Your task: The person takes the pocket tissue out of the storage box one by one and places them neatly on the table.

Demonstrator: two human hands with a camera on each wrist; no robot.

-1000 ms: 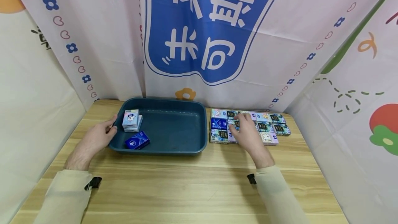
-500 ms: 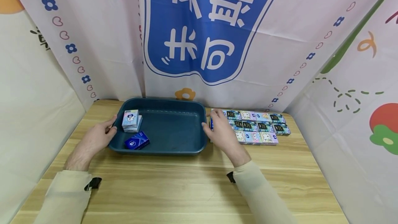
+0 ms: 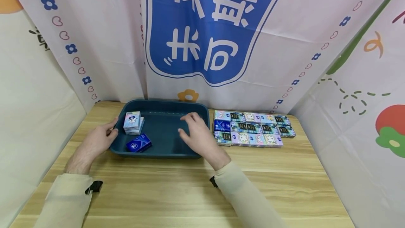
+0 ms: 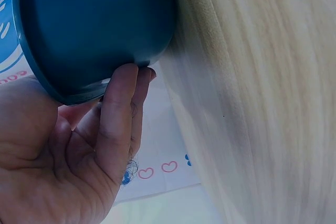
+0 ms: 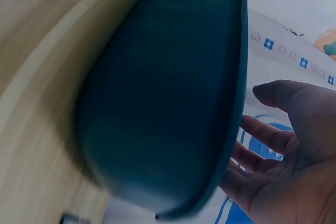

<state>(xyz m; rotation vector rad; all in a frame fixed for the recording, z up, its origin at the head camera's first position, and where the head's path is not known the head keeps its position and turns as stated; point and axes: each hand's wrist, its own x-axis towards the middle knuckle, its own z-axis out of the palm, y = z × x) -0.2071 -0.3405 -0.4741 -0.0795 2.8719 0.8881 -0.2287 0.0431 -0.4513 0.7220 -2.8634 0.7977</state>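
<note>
A dark teal tray (image 3: 167, 156) stands toward the back of the table. My left hand (image 3: 98, 139) grips its left rim; in the left wrist view the fingers reach under the tray's outer wall (image 4: 94, 30). My right hand (image 3: 200, 137) hovers over the tray's right part, thumb and fingers apart and nothing between them. In the right wrist view the right hand (image 5: 294, 150) appears beyond the rim. Inside the tray, at the left, lie a small stack of light-blue cartoon packs (image 3: 133, 124) and a dark-blue pack (image 3: 139, 143).
Right of the tray, several small printed packs (image 3: 253, 127) lie in three close rows, with a dark-blue pack (image 3: 222, 125) at their left side. A printed curtain (image 3: 269, 80) hangs behind the wooden table (image 3: 164, 192).
My right hand has moved left, from above the rows of packs, past the tray's right rim, to over the tray. My left hand has stayed at the left rim.
</note>
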